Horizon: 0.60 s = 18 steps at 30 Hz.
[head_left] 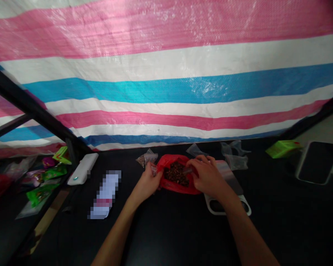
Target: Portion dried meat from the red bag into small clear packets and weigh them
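A red plastic bag (192,189) lies spread open on the black table, full of small dark brown dried bits (177,173). At its left rim, my left hand (148,183) is closed on the bag; a bit of clear plastic shows by the fingers. My right hand (209,175) reaches over the right side of the bag, its fingers pinched round a small translucent piece (187,170) whose kind I cannot make out. Under and beside my right forearm sits a white kitchen scale (227,166), partly hidden. Small clear zip bags (150,156) lie just beyond my left hand.
Empty clear bags (235,157) lie behind the scale. A phone (318,162) leans at the right near a green box (283,149). To the left are a white power bank (83,169), a blurred-out phone (107,194), a black frame bar (52,125) and colourful packets (43,192).
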### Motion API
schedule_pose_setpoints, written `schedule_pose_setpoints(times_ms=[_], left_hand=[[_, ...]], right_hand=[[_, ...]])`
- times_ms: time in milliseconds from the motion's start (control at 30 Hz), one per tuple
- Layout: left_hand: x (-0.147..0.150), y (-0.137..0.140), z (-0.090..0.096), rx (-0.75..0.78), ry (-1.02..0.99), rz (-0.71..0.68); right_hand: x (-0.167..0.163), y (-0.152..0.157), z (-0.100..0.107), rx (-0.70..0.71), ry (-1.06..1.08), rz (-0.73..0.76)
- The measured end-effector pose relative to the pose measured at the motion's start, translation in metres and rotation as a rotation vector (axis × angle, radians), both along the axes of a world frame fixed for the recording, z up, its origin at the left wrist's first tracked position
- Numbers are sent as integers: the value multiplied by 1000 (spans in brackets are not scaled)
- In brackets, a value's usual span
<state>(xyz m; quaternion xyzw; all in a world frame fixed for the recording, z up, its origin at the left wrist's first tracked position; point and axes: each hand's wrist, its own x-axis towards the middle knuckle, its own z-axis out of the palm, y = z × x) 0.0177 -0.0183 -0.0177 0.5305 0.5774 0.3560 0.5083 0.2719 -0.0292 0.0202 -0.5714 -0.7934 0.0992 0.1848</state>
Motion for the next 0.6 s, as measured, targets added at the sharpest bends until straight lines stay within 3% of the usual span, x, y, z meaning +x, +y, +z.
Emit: schedule_pose_setpoints(times_ms=[200, 333, 467, 600], left_hand=[[16, -2, 11, 23, -144, 45], [15, 2, 4, 51, -203, 75], [11, 1, -5, 106, -144, 57], [17, -5, -2, 146, -115, 45]], right_hand=[[-8, 2, -3, 8, 97, 12], [-15, 2, -9, -3, 105, 30], [-18, 1, -14, -8, 80, 54], [-21, 0, -13, 5, 61, 88]])
